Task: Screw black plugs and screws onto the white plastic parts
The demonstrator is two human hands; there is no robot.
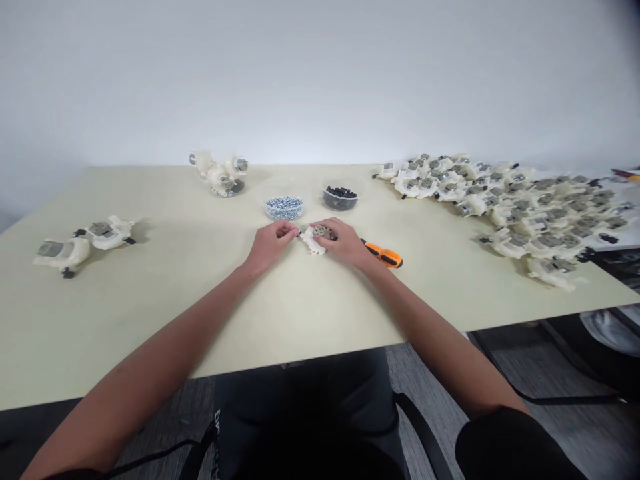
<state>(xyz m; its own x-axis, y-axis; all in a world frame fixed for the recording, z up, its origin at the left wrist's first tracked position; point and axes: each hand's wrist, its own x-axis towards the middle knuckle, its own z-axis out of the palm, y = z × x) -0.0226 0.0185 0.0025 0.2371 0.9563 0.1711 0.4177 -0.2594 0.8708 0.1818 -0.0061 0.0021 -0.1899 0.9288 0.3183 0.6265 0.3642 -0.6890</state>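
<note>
My right hand (342,241) is closed round a cream plastic housing with a grey motor (314,241), held low over the table in front of me. At the left side of that part, my left hand (271,244) pinches with thumb and forefinger. A small dark piece shows near those fingertips, too small to name. Just beyond the hands stand a clear tub of silvery screws (284,208) and a clear tub of small black parts (341,196). An orange and black screwdriver (384,255) lies beside my right wrist, its front end partly hidden by the hand.
Many similar cream motor housings (520,207) cover the right side of the table. Two more housings (107,231) lie at the left. A few others (219,175) are piled on a tub at the back. The table's front edge (310,361) runs close to my body.
</note>
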